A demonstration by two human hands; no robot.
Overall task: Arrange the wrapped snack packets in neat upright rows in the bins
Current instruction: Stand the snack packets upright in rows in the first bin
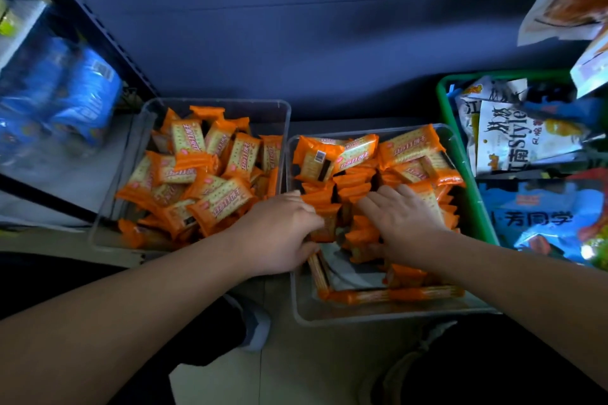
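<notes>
Two clear plastic bins hold orange wrapped cracker packets. The left bin (98,233) is full of a loose jumble of packets (210,174). In the right bin (309,316) several packets stand upright in rows (348,187), with loose ones lying flat on top at the back (408,145) and along the front wall (394,294). My left hand (279,233) curls its fingers round an upright packet (324,223) at the left row's front end. My right hand (404,220) lies flat with spread fingers on the rows to the right.
A green basket (444,108) of large snack bags stands right of the bins. Blue packaged goods (82,95) sit on a dark shelf rack at the left. More bags hang at the top right (572,0). A blue wall is behind; my shoes (256,325) are on the floor.
</notes>
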